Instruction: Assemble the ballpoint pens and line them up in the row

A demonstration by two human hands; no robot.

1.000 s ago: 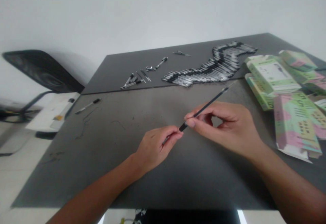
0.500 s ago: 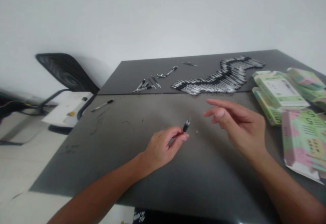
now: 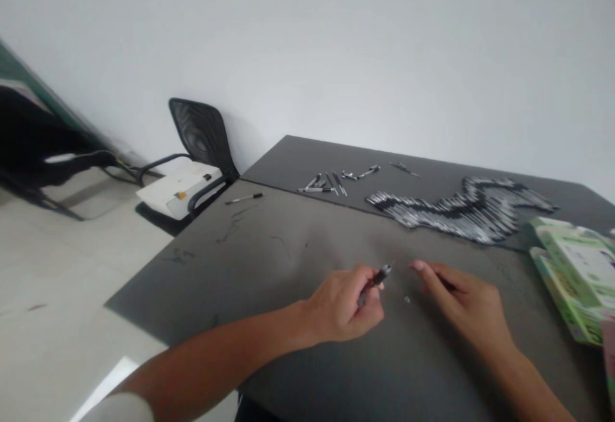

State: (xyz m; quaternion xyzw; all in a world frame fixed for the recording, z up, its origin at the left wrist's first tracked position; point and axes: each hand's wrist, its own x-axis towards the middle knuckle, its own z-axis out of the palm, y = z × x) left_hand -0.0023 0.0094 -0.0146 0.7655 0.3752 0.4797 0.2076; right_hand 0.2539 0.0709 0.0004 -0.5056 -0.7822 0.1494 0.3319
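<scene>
My left hand [image 3: 344, 303] is closed round a pen [image 3: 383, 274], its black grip and thin tip pointing up and to the right. To the right of that tip, with a small gap between, is my right hand [image 3: 464, 300]. Its thumb and fingertips come together in a pinch, and whatever is between them, if anything, is too small to make out. A tiny clear piece [image 3: 407, 299] lies on the dark table [image 3: 269, 268] below the space between my hands.
A long wavy row of pens [image 3: 451, 214] lies across the table's far right part. Several loose pens and thin refills [image 3: 329, 184] are to its left. One single pen [image 3: 245, 198] lies near the left edge. Green boxes [image 3: 571, 268] are stacked at right. A chair [image 3: 202, 134] stands beyond the left edge.
My view has swung left, so the table sits further right. My right hand has come nearer the pen tip, and its spread fingers have drawn together. My left hand still holds the pen.
</scene>
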